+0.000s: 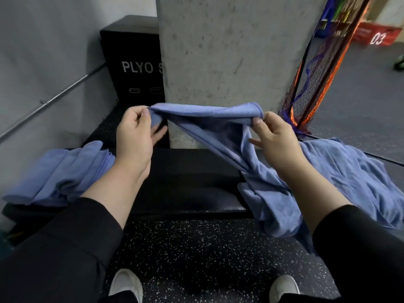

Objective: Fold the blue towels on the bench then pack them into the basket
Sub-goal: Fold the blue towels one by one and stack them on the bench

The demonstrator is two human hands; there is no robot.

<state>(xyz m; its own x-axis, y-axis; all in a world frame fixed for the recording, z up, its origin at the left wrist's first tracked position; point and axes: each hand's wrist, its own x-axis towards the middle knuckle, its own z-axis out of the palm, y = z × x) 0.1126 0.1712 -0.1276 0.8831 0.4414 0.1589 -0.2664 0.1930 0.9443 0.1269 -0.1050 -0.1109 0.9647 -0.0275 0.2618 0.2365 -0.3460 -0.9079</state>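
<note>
- Ahead of me the concrete pillar [229,51] fills the view, a black plyo box [133,62] to its left and netting [310,84] to its right.
- The black bench [188,182] runs across below my arms, with speckled floor [207,259] under it.
- A loose heap of blue towels [360,182] lies on the bench's right end; a folded stack [59,173] sits at its left.
- I hold one blue towel [218,123] raised above the bench, its top edge stretched between my hands, the rest trailing down to the right.
- My left hand [135,134] pinches one corner with thumb and forefinger.
- My right hand [277,138] pinches the other corner likewise.
</note>
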